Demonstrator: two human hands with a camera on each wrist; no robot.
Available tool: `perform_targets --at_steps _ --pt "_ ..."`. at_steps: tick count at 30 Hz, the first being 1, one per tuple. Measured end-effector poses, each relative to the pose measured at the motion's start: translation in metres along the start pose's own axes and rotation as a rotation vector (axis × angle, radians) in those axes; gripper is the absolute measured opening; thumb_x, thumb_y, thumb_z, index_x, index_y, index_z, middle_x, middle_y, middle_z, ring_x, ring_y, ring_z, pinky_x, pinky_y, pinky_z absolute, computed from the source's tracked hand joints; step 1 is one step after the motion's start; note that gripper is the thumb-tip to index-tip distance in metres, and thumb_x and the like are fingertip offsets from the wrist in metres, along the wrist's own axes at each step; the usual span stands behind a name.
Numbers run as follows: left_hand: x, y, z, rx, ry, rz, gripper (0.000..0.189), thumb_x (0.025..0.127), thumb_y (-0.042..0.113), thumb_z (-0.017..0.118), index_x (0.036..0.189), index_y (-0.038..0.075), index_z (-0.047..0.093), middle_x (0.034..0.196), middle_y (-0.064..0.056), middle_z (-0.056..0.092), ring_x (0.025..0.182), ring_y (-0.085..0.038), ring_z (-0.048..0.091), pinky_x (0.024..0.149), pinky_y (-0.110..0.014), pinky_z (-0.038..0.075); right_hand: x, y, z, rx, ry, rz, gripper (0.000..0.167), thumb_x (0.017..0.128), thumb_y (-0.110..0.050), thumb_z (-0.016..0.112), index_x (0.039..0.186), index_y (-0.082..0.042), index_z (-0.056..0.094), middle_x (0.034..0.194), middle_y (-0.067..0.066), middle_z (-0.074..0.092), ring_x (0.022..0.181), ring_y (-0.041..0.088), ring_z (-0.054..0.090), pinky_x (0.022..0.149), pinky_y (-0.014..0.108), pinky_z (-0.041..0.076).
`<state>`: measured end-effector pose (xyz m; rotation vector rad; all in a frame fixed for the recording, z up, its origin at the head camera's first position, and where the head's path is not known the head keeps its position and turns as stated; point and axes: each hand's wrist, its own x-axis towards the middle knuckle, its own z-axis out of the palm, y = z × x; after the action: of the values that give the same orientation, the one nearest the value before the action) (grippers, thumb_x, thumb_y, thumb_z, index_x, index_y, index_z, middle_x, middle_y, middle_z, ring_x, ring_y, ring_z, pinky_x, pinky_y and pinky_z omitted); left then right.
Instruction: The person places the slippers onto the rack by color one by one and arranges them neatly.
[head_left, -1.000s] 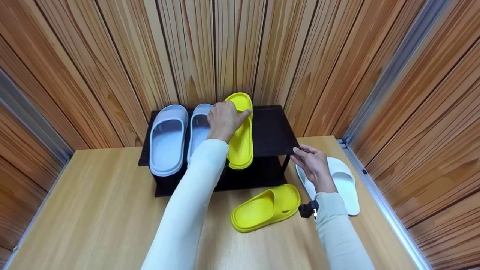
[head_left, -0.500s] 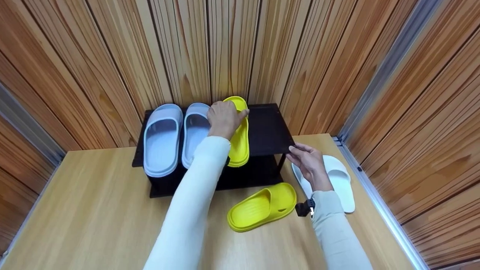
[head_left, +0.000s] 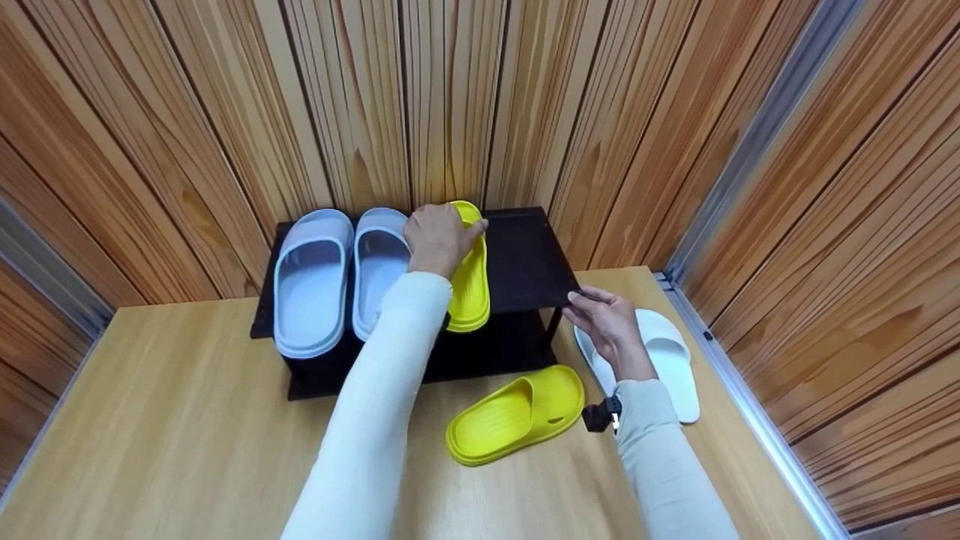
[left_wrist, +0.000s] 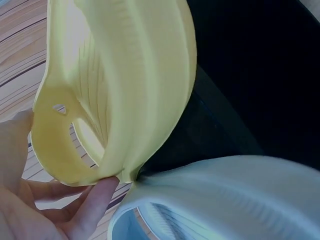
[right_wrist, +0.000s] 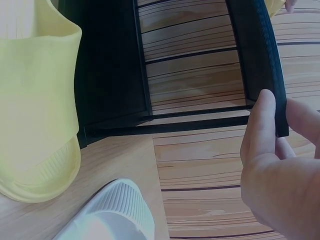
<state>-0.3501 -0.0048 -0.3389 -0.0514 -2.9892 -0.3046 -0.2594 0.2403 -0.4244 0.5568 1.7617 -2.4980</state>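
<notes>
My left hand grips a yellow slipper by its strap, over the dark shoe rack's top shelf. In the left wrist view, thumb and fingers pinch the slipper's strap from both sides. Directly left of it stands a light blue slipper, partly covered by the hand and sleeve, and farther left its mate. My right hand pinches the shelf's front right corner; the right wrist view has its fingers on both faces of the board. Another yellow slipper lies before the rack.
A pair of white slippers rests on the wooden floor to the rack's right, partly behind my right hand. Below is the rack's lower shelf. Wood-panelled walls stand behind and at both sides.
My left hand has lowered the held yellow slipper slightly onto the top shelf. The right hand keeps its hold on the corner. The whole head view has shifted a little.
</notes>
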Motion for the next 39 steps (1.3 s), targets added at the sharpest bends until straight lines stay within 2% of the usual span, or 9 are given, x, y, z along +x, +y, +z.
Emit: perform_targets --at_steps 7,12,22,27,32,35,39 --pt "-0.002 -0.003 0.003 -0.014 0.041 -0.020 0.069 0.090 0.079 0.047 0.069 0.013 0.047 0.078 -0.007 0.053 0.072 -0.024 0.057 0.060 -0.035 0.045 0.001 -0.001 0.002 0.003 0.000 -0.011 0.049 0.099 0.000 0.062 0.145 0.006 0.046 0.128 0.016 0.054 0.089 0.014 0.069 0.089 0.026 0.054" --pt "-0.005 -0.006 0.006 -0.024 0.037 -0.019 0.070 0.089 0.080 0.048 0.072 0.012 0.049 0.075 -0.007 0.051 0.068 -0.023 0.057 0.056 -0.034 0.043 -0.001 0.000 0.003 0.010 -0.009 -0.008 0.050 0.098 0.002 0.062 0.145 0.007 0.045 0.124 0.015 0.055 0.088 0.014 0.068 0.090 0.026 0.054" --pt "-0.009 -0.007 0.001 -0.091 0.009 0.006 0.063 0.095 0.070 0.052 0.084 0.008 0.062 0.083 -0.012 0.060 0.075 -0.028 0.061 0.064 -0.038 0.050 -0.003 -0.002 0.004 0.018 0.001 -0.010 0.048 0.098 0.002 0.063 0.142 0.006 0.047 0.112 0.011 0.059 0.084 0.014 0.068 0.087 0.026 0.056" --pt "-0.012 -0.006 -0.002 -0.120 -0.011 0.012 0.061 0.097 0.065 0.053 0.098 0.005 0.067 0.096 -0.015 0.066 0.087 -0.034 0.065 0.073 -0.044 0.054 -0.003 -0.002 0.003 0.027 0.004 0.004 0.046 0.097 0.001 0.064 0.141 0.005 0.049 0.109 0.010 0.061 0.083 0.014 0.068 0.086 0.026 0.056" --pt "-0.020 -0.001 -0.008 -0.131 -0.008 0.027 0.071 0.097 0.067 0.051 0.122 0.002 0.065 0.109 -0.018 0.065 0.096 -0.037 0.064 0.079 -0.046 0.055 -0.002 -0.003 0.001 0.017 0.011 0.006 0.046 0.098 0.001 0.063 0.142 0.005 0.049 0.115 0.011 0.058 0.084 0.014 0.068 0.087 0.026 0.055" --pt "-0.027 0.003 -0.011 -0.129 0.013 0.063 0.075 0.097 0.068 0.049 0.133 0.003 0.062 0.114 -0.018 0.063 0.102 -0.036 0.061 0.082 -0.048 0.054 -0.002 -0.003 -0.001 0.017 0.010 -0.003 0.047 0.098 0.001 0.063 0.142 0.005 0.048 0.115 0.012 0.057 0.083 0.013 0.068 0.086 0.025 0.056" --pt "-0.041 0.008 -0.015 -0.106 0.061 0.140 0.076 0.096 0.069 0.048 0.137 0.006 0.061 0.121 -0.017 0.061 0.109 -0.035 0.057 0.085 -0.050 0.052 -0.002 -0.002 -0.002 0.019 0.001 -0.019 0.049 0.098 0.003 0.062 0.143 0.008 0.045 0.116 0.013 0.057 0.083 0.013 0.069 0.086 0.026 0.056"
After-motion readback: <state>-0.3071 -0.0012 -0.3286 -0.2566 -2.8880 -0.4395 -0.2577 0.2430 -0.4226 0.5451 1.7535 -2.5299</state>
